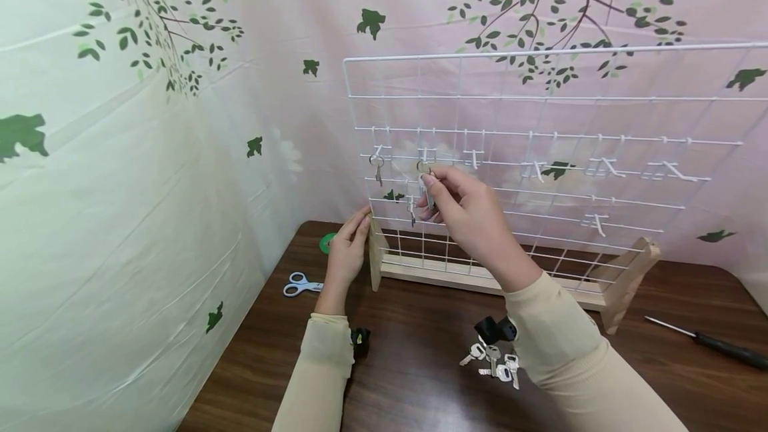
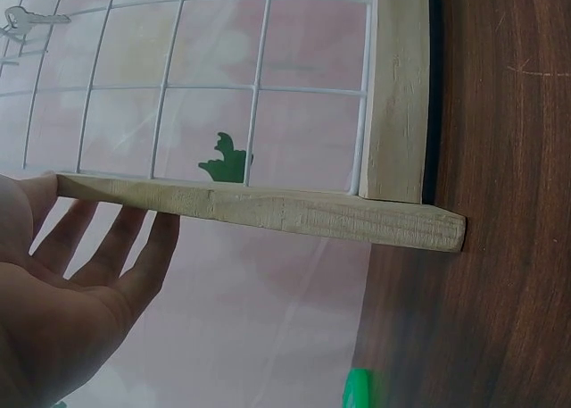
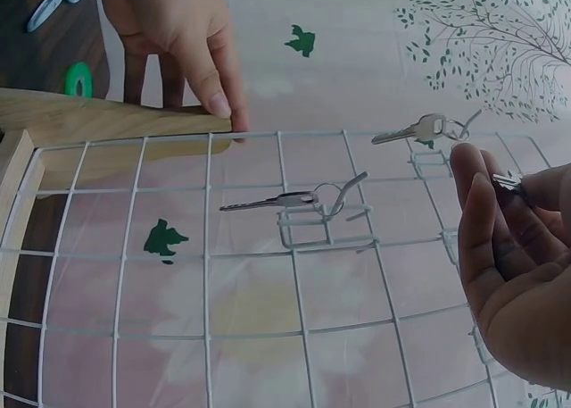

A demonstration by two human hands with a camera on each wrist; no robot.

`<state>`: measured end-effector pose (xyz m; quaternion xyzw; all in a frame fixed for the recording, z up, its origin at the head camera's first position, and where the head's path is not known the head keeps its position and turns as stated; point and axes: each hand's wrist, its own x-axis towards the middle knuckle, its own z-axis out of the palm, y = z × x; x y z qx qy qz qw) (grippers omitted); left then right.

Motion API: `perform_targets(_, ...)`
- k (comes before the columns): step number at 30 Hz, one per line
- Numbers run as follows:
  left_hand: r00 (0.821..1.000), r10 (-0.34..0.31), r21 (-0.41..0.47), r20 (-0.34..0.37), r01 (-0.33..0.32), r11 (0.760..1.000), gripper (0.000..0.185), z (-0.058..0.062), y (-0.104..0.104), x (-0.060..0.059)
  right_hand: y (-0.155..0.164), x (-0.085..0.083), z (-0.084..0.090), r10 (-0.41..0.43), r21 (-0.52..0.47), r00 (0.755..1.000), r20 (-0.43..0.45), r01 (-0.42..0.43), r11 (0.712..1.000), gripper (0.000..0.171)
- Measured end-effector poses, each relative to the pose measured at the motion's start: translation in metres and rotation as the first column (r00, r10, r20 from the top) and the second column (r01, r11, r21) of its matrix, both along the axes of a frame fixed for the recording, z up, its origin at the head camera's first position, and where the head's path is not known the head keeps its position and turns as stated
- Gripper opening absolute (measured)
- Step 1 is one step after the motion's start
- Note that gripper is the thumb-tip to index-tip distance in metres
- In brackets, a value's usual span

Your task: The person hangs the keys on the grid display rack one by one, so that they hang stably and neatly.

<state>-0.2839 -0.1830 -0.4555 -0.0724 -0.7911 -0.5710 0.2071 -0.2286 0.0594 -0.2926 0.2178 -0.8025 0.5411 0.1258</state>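
Observation:
My left hand grips the upper end of the wooden side post on the left of a white wire grid rack, thumb on one side and fingers on the other. In front of the grid, my right hand pinches a small silver key between thumb and fingers, close to a white hook in the upper row. Much of this key is hidden by the fingers. One key hangs by its ring from the leftmost upper hook, and another key hangs from a lower hook.
Several loose keys lie on the dark wooden table below my right forearm. Blue-handled scissors and a green tape roll lie at the left. A black-handled screwdriver is at the right. More white hooks line the grid.

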Motion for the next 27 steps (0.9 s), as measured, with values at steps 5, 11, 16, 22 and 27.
perform_targets(5, 1.0, -0.004, -0.002, -0.005, 0.004, 1.0, 0.039, 0.0, 0.002, 0.0, 0.0, -0.004, -0.002, -0.007, -0.014, 1.0, 0.015, 0.007, 1.0, 0.028)
perform_targets(11, 1.0, -0.005, 0.001, 0.006, 0.005, 1.0, 0.04, 0.001, 0.003, 0.0, 0.001, -0.008, -0.006, -0.013, -0.016, 1.0, 0.021, 0.014, 1.0, 0.028)
perform_targets(16, 1.0, -0.006, 0.009, 0.005, 0.006, 1.0, 0.04, 0.001, 0.003, -0.001, 0.0, -0.011, -0.008, -0.018, -0.029, 0.999, 0.034, 0.019, 0.999, 0.028)
perform_targets(22, 1.0, -0.014, 0.016, 0.005, 0.014, 1.0, 0.04, 0.0, 0.002, -0.001, 0.0, -0.01, -0.013, -0.042, -0.049, 0.997, 0.066, 0.045, 0.998, 0.033)
perform_targets(27, 1.0, -0.009, 0.02, 0.005, 0.009, 1.0, 0.04, 0.0, 0.001, 0.0, 0.001, -0.012, -0.017, -0.059, -0.031, 0.996, 0.073, 0.061, 0.998, 0.034)
